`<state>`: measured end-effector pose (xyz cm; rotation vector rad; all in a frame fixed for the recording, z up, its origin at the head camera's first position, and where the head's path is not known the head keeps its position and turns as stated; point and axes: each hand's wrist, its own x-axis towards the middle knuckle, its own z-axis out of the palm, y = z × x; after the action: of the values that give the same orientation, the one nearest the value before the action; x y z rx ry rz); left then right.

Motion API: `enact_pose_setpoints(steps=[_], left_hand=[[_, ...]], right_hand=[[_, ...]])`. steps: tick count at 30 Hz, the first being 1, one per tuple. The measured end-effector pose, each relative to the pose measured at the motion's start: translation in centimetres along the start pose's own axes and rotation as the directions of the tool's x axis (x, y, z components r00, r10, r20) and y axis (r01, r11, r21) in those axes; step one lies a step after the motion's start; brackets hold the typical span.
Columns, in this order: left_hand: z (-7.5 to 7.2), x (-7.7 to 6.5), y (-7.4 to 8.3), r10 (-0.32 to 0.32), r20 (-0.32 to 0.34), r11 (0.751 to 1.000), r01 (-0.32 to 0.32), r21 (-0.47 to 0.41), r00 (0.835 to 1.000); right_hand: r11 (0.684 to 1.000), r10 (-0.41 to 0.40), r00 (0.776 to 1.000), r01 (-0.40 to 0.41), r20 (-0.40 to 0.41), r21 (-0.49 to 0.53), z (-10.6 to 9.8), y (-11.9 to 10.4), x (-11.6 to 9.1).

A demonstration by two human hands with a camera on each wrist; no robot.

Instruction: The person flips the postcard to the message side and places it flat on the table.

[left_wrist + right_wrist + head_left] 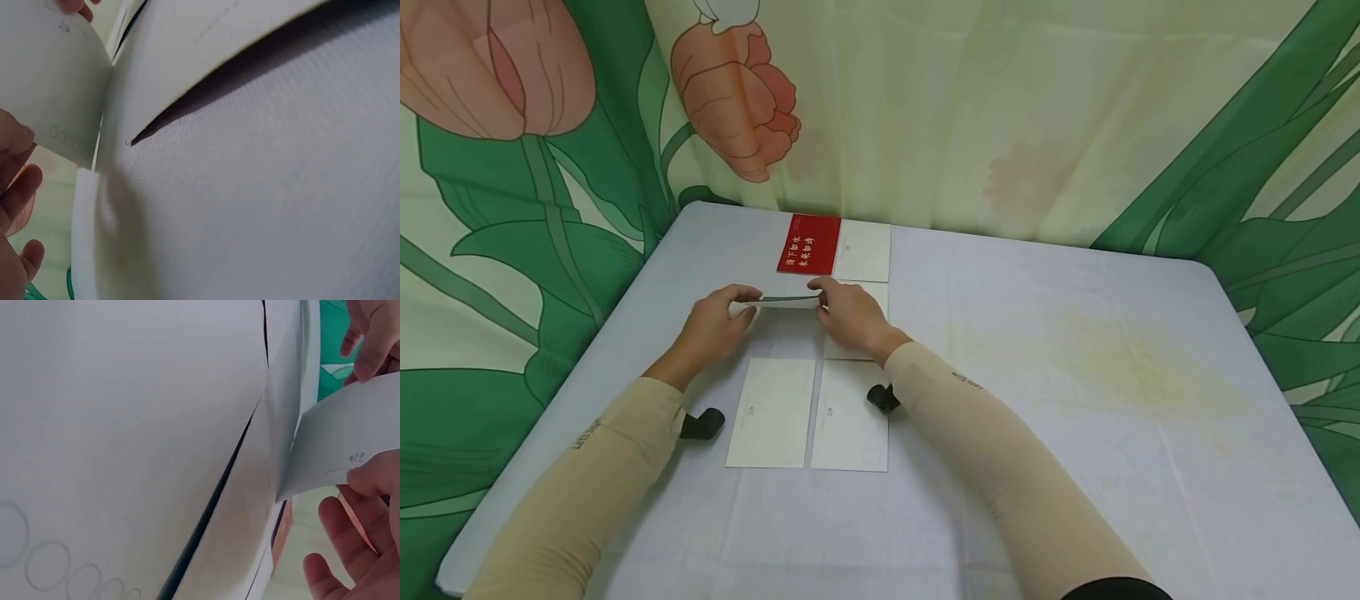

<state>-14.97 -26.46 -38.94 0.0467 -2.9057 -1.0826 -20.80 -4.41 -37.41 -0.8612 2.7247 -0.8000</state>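
A white-backed postcard [786, 303] is raised on edge above the table, slightly bent. My left hand [709, 325] pinches its left end between thumb and fingers. At its other end my right hand [852, 315] does the same. Postcode circles and a small printed mark show on the postcard [53, 81] in the left wrist view. Just behind it lies a red card [808, 243] with white characters. Under my right hand, a white postcard [877, 298] is partly hidden. Nearer me, two more white postcards [771, 412] lie side by side.
Right of the red card, another white postcard [863, 252] lies at the back of the table. A pale cloth covers the table [1037, 400]. Behind the table's far edge hangs a flower-print curtain [955, 108]. Black wrist cameras [703, 423] stick out from both sleeves.
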Motion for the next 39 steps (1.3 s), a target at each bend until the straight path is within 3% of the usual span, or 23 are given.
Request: enact_pose_setpoints(steps=[7,12,20,30,36,39], left_hand=[[0.2,-0.2,0.4,0.008,-0.022,1.0,-0.008,-0.009,1.0],[0.0,-0.4,0.6,0.04,-0.076,0.999,-0.041,-0.01,0.996],[0.1,-0.4,0.7,0.092,-0.206,0.994,-0.103,-0.039,0.974],[0.3,-0.4,0.8,0.114,-0.245,0.987,-0.137,-0.081,0.963],[0.3,-0.4,1.0,0.145,-0.301,0.976,-0.187,-0.114,0.942],[0.2,-0.5,1.2,0.135,-0.324,0.971,-0.189,-0.143,0.936]], right_hand=[[0.999,0.012,1.0,-0.011,-0.021,0.043,0.0,-0.2,-0.1],[0.993,0.011,0.997,-0.002,-0.08,0.115,0.0,-0.4,-0.1],[0.975,0.036,0.992,-0.007,-0.124,0.223,0.0,-0.7,-0.4],[0.942,0.03,0.978,0.041,-0.204,0.332,0.3,-0.5,-0.6],[0.915,0.032,0.961,0.083,-0.276,0.394,0.5,-0.5,-0.7],[0.919,0.004,0.949,0.121,-0.315,0.376,0.5,-0.5,-0.6]])
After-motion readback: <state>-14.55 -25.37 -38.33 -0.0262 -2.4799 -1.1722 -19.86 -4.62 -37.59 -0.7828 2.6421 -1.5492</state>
